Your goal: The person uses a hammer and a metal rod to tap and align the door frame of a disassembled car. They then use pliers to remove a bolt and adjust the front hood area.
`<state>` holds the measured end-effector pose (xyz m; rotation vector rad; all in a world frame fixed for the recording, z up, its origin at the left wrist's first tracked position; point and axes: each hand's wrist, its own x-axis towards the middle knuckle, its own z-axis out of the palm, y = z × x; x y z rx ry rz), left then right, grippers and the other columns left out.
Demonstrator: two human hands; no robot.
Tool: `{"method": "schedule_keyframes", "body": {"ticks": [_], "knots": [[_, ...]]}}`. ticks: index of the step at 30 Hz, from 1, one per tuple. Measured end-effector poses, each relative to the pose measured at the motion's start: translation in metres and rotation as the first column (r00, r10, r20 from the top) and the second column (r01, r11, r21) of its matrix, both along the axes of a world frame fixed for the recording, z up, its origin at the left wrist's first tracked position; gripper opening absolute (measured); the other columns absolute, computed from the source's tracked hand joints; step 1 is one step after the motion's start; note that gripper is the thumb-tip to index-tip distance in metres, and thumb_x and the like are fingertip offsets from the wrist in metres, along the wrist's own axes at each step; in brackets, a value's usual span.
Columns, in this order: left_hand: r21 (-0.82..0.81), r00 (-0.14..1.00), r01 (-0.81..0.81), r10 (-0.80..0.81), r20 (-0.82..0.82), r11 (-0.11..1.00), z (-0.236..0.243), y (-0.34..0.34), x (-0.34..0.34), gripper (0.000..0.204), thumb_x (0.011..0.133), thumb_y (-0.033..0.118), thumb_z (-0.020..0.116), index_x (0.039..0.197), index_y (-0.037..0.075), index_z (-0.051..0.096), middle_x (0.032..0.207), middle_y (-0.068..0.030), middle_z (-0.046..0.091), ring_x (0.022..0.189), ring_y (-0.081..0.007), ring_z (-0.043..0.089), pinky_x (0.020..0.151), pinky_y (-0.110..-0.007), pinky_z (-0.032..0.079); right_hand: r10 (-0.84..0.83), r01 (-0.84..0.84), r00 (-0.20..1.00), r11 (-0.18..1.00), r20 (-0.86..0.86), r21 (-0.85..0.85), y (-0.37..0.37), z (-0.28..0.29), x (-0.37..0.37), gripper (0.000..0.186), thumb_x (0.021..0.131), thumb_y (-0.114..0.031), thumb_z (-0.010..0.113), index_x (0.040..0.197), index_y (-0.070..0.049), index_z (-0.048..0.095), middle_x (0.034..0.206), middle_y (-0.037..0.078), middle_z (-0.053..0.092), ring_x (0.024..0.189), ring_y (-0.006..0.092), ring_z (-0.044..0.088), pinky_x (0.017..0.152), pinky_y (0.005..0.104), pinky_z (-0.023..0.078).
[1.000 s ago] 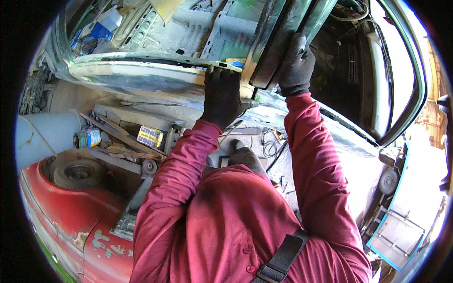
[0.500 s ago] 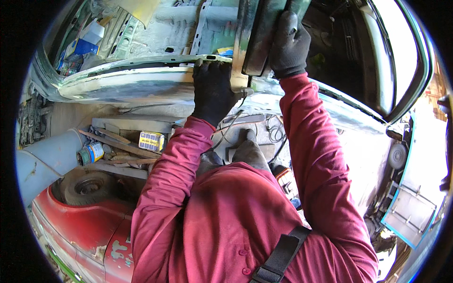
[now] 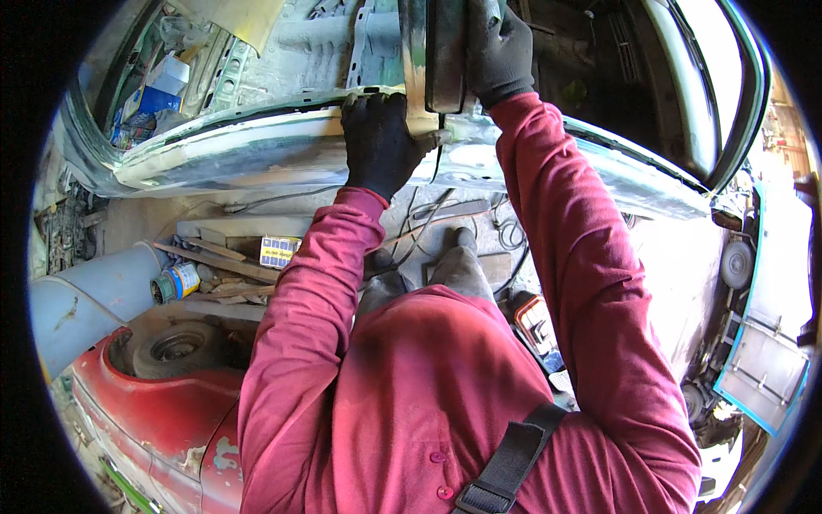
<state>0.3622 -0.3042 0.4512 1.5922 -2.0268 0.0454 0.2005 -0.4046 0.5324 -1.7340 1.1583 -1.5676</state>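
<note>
In front of me is a stripped car body with a patchy cream, white and green sill (image 3: pixel 248 156). My left hand (image 3: pixel 382 144), in a black glove, is on the sill beside the base of an upright post (image 3: pixel 413 64). Its fingers curl over the upper edge, and the thumb points right across the metal. Higher and to the right, my gloved right hand (image 3: pixel 500 58) is closed around the edge of a dark green and black upright panel (image 3: pixel 446 60) next to the post. Part of its grip is hidden, and the panel's top runs out of view.
The bare car floor (image 3: pixel 317 51) holds boxes (image 3: pixel 165 81) at the left. Below lie wood strips (image 3: pixel 231 264), a yellow box (image 3: pixel 279 251), a can (image 3: pixel 175 283) and cables (image 3: pixel 419 218). A red car part (image 3: pixel 163 407) with a wheel (image 3: pixel 175 347) is behind left.
The view has shifted slightly, with the car body and floor things displaced. My right hand and the dark panel now sit further up and left in the picture. Both hands keep their hold.
</note>
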Motion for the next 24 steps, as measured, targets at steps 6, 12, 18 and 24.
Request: {"method": "schedule_keyframes", "body": {"ticks": [6,12,18,24], "knots": [[-0.003,1.000,0.030,-0.030,0.004,1.000,-0.001,-0.003,0.004,0.069,0.074,0.065,0.085,0.103,0.004,0.070,0.099,-0.0182,0.071,0.100,-0.0373,0.068,0.091,-0.051,0.048,-0.016,0.016,1.000,1.000,0.010,-0.010,0.004,0.004,0.003,0.041,0.109,-0.039,0.058,0.107,-0.001,0.072,0.079,0.002,0.066,0.077,0.0098,0.057,0.070,0.0318,0.049],[0.219,0.996,0.070,-0.058,-0.060,0.973,-0.005,-0.012,0.014,0.053,0.080,0.057,0.083,0.102,0.010,0.077,0.098,-0.0171,0.074,0.099,-0.0369,0.070,0.091,-0.052,0.050,0.029,-0.032,0.999,0.992,0.025,0.120,0.009,0.009,0.002,0.046,0.108,-0.042,0.058,0.113,0.001,0.072,0.082,0.004,0.069,0.079,0.0102,0.060,0.071,0.0322,0.051],[0.107,0.996,0.093,-0.093,0.003,0.990,-0.008,-0.011,0.021,0.058,0.090,0.054,0.077,0.120,0.004,0.074,0.112,-0.0192,0.075,0.104,-0.0387,0.070,0.096,-0.052,0.051,0.011,-0.010,0.999,1.000,0.039,-0.020,0.002,0.002,0.004,0.048,0.108,-0.044,0.058,0.117,0.000,0.073,0.083,0.003,0.069,0.077,0.0094,0.059,0.070,0.0317,0.050],[0.171,0.996,0.084,-0.084,-0.008,0.982,-0.008,-0.009,0.020,0.056,0.094,0.050,0.075,0.127,0.005,0.072,0.119,-0.0197,0.074,0.110,-0.0374,0.069,0.100,-0.051,0.050,0.044,-0.050,0.996,0.995,0.083,0.080,0.002,0.001,0.002,0.048,0.108,-0.047,0.060,0.114,-0.001,0.073,0.080,-0.001,0.066,0.072,0.0078,0.055,0.065,0.0304,0.048]]}}
